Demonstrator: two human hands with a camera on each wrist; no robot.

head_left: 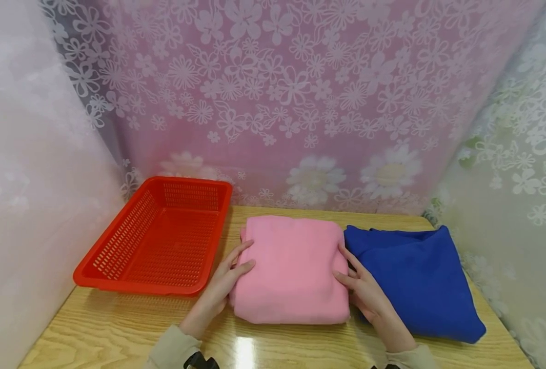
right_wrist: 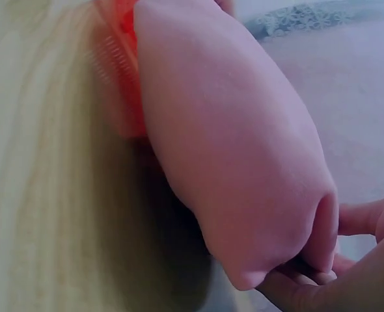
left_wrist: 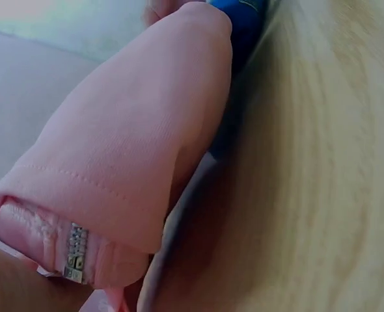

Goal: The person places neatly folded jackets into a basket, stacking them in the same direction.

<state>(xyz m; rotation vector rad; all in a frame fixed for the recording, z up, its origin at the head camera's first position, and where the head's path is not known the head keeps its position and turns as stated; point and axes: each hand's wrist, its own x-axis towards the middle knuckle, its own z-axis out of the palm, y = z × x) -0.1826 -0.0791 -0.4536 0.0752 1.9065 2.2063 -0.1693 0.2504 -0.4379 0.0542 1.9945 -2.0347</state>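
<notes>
A folded pink garment (head_left: 293,269) forms a thick, squarish bundle at the middle of the wooden table. My left hand (head_left: 224,284) grips its left side, thumb and fingers spread over the edge. On the opposite side my right hand (head_left: 367,294) holds the bundle the same way, with some fingers tucked beneath. The left wrist view shows a metal zipper end (left_wrist: 75,253) poking out between the folded layers. Shadow lies under the smooth front fold (right_wrist: 224,130) in the right wrist view.
A red plastic basket (head_left: 139,287) with perforated sides stands at the left. Folded blue cloth (head_left: 420,282) lies at the right, close beside my right hand. Floral curtains (head_left: 273,102) hang behind the wooden table (head_left: 129,328) and along both sides.
</notes>
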